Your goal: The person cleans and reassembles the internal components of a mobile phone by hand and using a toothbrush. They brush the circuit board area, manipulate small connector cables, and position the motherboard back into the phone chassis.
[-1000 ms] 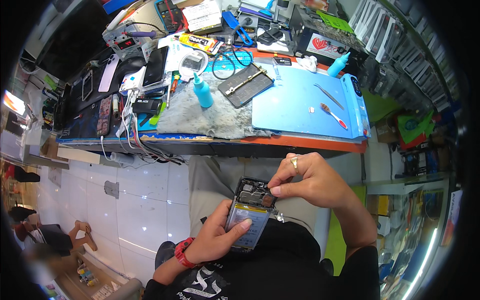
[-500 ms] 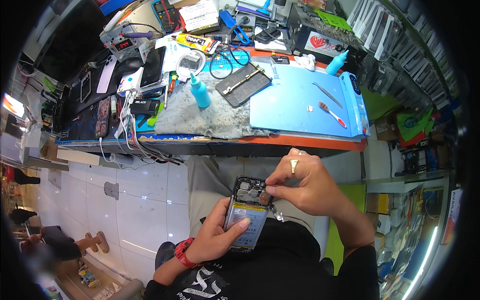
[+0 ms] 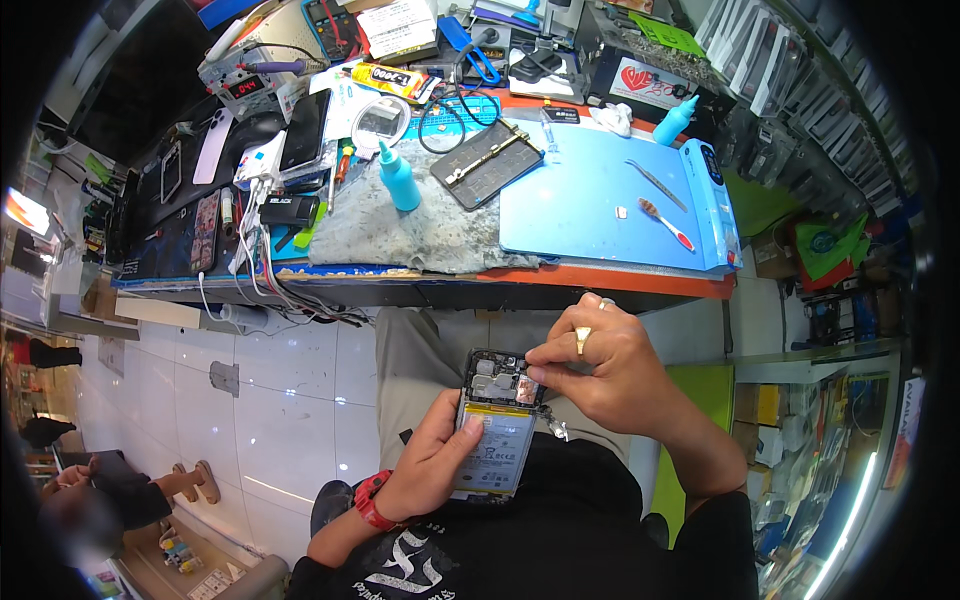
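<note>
An opened smartphone [image 3: 505, 430] is held over my lap, its back cover off, with a silver battery [image 3: 497, 450] below and the circuit board [image 3: 492, 380] at the top. My left hand [image 3: 432, 460] grips it by the left side, thumb lying on the battery. At the board's upper right, my right hand [image 3: 595, 362] is closed, thumb and forefinger pinched at the phone's edge. Whatever sits between those fingertips is hidden. A small silvery piece [image 3: 553, 425] hangs off the phone's right side, just below the board.
Ahead stands a workbench with a blue mat [image 3: 590, 215], on which lie tweezers [image 3: 657, 186] and a toothbrush [image 3: 667, 224]. A turquoise bottle [image 3: 398, 180] and a board holder [image 3: 487, 165] rest near a grey cloth [image 3: 350, 235]. White cables [image 3: 262, 250] dangle over the bench edge. Another person sits at far left.
My right hand has shifted slightly left along the phone's top edge. The left thumb has slid up and left on the battery, uncovering more of its label.
</note>
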### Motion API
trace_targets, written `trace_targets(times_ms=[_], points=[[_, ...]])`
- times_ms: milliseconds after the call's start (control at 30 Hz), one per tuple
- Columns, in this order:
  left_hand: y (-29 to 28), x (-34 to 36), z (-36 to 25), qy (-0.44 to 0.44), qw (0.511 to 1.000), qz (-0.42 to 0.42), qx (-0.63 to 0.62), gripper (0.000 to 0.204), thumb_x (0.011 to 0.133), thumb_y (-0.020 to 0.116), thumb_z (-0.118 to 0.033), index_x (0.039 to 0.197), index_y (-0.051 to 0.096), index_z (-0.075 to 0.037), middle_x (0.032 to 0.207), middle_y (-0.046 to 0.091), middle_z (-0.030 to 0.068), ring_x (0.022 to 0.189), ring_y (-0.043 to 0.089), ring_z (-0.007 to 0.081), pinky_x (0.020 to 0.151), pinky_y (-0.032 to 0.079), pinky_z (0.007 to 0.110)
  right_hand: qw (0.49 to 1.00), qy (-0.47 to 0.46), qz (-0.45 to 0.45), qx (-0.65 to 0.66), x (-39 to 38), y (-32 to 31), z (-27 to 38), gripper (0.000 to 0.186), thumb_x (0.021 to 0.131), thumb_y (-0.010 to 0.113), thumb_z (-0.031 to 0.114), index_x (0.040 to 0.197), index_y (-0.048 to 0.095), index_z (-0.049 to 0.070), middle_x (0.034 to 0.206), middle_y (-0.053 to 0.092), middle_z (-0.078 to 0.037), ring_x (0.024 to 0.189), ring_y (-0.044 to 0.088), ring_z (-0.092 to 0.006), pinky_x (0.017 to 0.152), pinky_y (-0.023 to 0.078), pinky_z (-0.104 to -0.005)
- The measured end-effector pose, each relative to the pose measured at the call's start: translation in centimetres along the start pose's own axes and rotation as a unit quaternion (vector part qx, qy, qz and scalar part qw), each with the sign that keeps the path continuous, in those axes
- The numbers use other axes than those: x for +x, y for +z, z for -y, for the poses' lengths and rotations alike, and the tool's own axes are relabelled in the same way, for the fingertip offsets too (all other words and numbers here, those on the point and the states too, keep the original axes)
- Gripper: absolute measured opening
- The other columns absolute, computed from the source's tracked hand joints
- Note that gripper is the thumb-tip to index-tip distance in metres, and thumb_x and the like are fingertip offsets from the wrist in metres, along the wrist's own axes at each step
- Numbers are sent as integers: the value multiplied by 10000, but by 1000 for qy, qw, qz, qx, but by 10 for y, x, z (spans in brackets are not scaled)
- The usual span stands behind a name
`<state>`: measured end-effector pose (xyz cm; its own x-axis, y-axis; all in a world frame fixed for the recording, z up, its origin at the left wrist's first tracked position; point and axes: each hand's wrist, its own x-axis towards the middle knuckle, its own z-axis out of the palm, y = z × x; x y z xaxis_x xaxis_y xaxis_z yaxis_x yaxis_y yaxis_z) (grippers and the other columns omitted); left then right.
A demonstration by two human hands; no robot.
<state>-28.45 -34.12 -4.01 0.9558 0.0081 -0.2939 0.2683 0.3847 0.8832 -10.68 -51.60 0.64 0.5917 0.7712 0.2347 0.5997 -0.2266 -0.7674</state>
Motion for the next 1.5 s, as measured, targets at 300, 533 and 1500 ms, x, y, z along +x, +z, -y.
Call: trace_targets(times_ms=[300,533,1500], points=[[-1,11,8,4,998,-63,13,276,1130,400,-256,1142,548,-24,1063,621,18,940,519,34,848,455,248,997,-49,-39,-43,-9,6,15,177,797,803,89,961,761,37,885,651,-86,757,578,-269,700,460,-395],[0,12,-1,23,996,-85,5,269,1130,399,-241,1126,561,-27,1065,645,33,954,547,45,868,453,249,968,-14,-167,-186,-9,-25,-37,81,852,736,70,904,727,9,931,695,-144,862,644,-327,771,511,-445],[6,15,2,98,966,-125,203,312,1109,440,-223,899,472,5,707,543,74,706,444,80,619,422,315,988,64,36,-136,-46,-5,25,162,940,705,193,849,651,70,655,637,-109,611,642,-328,585,491,-424]])
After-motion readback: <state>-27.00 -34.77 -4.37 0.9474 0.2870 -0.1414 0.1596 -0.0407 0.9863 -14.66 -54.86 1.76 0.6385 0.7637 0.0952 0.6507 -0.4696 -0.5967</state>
